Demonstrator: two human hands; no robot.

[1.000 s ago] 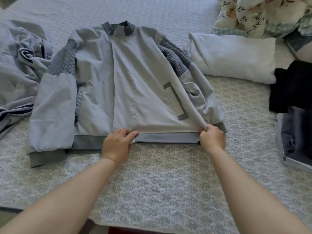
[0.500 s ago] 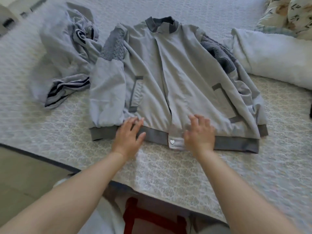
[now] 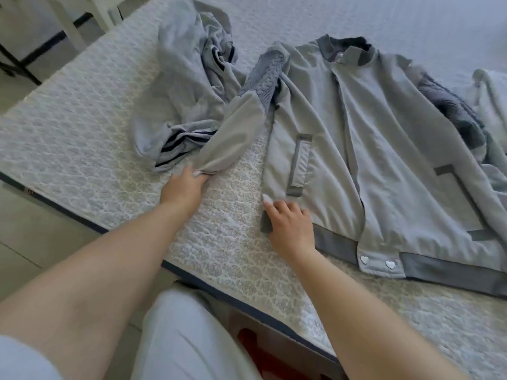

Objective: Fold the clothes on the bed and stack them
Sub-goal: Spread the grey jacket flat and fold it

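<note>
Cataloguing the bed [image 3: 82, 111] as we find it: one grey jacket [image 3: 384, 149] lies face up and spread across the middle, its hem band running along the near edge. Our left hand [image 3: 183, 187] pinches the cuff end of the jacket's sleeve [image 3: 233, 133], drawn out toward the near left corner. Our right hand [image 3: 290, 223] rests with relaxed, spread fingers on the hem corner, gripping nothing that we can make out.

Count of items:
- Jackets, grey, laid out: one, with two heart-shaped snaps [image 3: 377, 261] on the hem tab.
- Striped garment [image 3: 186, 86], pale with dark bands, crumpled toward the far left corner: one, unfolded.
- White folded item [image 3: 491, 105] at the right edge: possibly one, though it is blurred and cut off by the frame.
- Hands at work: two.

Hazards, in our judgement: the held sleeve lies against the striped garment, so pulling further could drag or tangle that piece. The hem sits close to the near edge, and a tug toward us may slide the jacket off the bed. The far sleeve looks bunched at the right; folding over it would trap a lump and leave an uneven stack.
</note>
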